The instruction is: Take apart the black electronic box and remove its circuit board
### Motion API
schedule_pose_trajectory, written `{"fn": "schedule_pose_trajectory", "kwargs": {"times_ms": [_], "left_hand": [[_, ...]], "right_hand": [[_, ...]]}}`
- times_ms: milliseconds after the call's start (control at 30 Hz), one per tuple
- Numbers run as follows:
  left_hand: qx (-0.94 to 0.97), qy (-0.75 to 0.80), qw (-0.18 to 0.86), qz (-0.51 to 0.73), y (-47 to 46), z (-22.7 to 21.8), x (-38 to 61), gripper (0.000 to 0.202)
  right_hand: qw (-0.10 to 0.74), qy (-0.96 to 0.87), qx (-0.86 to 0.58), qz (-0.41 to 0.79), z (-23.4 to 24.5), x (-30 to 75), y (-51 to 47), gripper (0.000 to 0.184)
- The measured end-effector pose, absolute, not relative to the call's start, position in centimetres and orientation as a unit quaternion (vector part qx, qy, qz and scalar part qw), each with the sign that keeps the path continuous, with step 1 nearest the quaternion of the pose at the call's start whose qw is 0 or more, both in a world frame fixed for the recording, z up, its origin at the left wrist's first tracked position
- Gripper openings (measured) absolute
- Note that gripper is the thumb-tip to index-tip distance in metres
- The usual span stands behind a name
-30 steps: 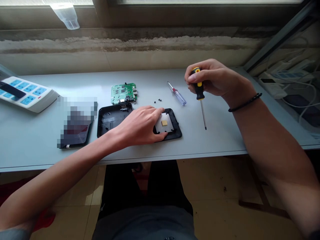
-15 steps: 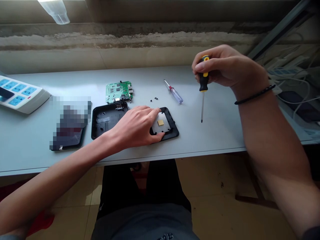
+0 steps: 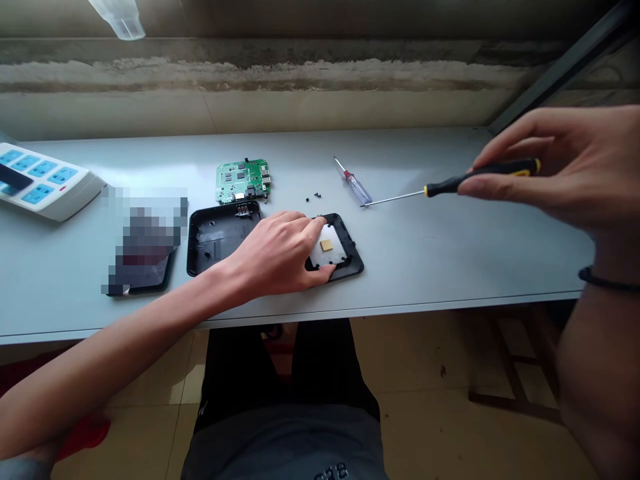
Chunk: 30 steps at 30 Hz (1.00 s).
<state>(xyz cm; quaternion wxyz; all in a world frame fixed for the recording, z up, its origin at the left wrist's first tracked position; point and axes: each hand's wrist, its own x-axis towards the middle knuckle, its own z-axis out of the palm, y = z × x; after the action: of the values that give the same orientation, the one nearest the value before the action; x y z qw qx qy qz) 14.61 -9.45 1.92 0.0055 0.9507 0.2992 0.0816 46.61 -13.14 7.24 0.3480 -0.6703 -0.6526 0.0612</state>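
Note:
My left hand (image 3: 280,253) rests on a black plastic case half (image 3: 345,250) with a small tan pad inside, its fingers curled round the half's near left corner. My right hand (image 3: 560,160) is raised at the right and pinches the black-and-yellow screwdriver (image 3: 450,185), which lies nearly level with its tip pointing left. The other black case half (image 3: 215,233) lies just left of my left hand. A green circuit board (image 3: 243,180) sits behind it. A small clear-handled screwdriver (image 3: 355,183) and a few tiny black screws (image 3: 313,197) lie on the table.
A white power strip with blue sockets (image 3: 43,180) sits at the far left of the grey table (image 3: 450,247). A dark blurred flat object (image 3: 143,257) lies left of the case halves. A wall ledge runs behind. Cables hang at the far right.
My right hand has swung right and toward me, and the screwdriver has turned from hanging upright to nearly level. My left hand has stayed on the case half.

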Motion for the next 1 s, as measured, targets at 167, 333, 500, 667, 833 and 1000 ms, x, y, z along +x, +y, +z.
{"fn": "schedule_pose_trajectory", "kwargs": {"times_ms": [167, 333, 500, 667, 833, 1000], "left_hand": [[0.949, 0.305, 0.008, 0.084, -9.5, 1.8, 14.5, 0.040], [0.946, 0.308, 0.009, 0.095, -9.5, 1.6, 14.5, 0.040], [0.946, 0.309, 0.011, 0.102, -9.6, 1.5, 14.5, 0.041], [0.945, 0.308, 0.017, 0.106, -9.6, 1.5, 14.5, 0.041], [0.947, 0.305, 0.023, 0.101, -9.5, 1.7, 14.5, 0.044], [0.947, 0.303, 0.028, 0.100, -9.3, 1.8, 14.5, 0.043]], "right_hand": [[0.327, -0.626, -0.706, 0.044, 5.4, 46.2, -16.6, 0.045], [0.375, -0.564, -0.734, 0.050, 3.8, 44.0, -18.4, 0.036], [0.367, -0.547, -0.752, 0.018, 2.5, 42.7, -19.0, 0.037], [0.327, -0.589, -0.739, 0.011, 1.1, 42.6, -19.0, 0.031], [0.268, -0.638, -0.722, 0.014, 0.2, 41.8, -18.9, 0.025], [0.219, -0.684, -0.696, -0.010, -0.1, 41.0, -18.8, 0.028]]}}
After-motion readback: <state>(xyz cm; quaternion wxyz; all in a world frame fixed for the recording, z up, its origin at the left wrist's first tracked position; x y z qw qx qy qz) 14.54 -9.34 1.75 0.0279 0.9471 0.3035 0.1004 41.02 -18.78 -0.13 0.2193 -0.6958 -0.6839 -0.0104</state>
